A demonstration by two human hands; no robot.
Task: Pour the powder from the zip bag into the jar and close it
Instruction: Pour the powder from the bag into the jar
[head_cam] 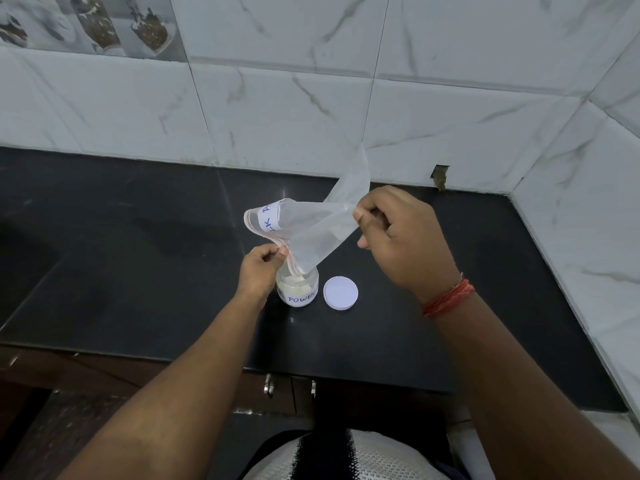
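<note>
Left hand (260,268): pinches the pink zip edge of the zip bag between thumb and fingertips, just above the jar's mouth and touching the jar's left shoulder.
Right hand (398,237): raised higher and farther right than the left hand, fingers curled, pinching the closed bottom end of the bag; a red thread band (448,297) circles its wrist.
Zip bag (311,233): clear plastic, tilted, stretched between the two hands; its open mouth points down into the jar right beside the left hand, and its far corner sticks up past the right hand toward the wall. A white label with blue handwriting sits near the mouth. The bag looks almost empty.
Jar (298,287): small, clear, upright on the desk directly under the left hand's fingertips, uncapped, with a handwritten label reading "POWD…".
Powder (294,289): pale and off-white, heaped inside the jar.
Lid (340,292): round and white, lying flat on the desk just right of the jar, below the right hand, touched by neither hand.
Desk (138,271): dark and glossy, backed by marbled white wall tiles (450,98) beyond both hands.
</note>
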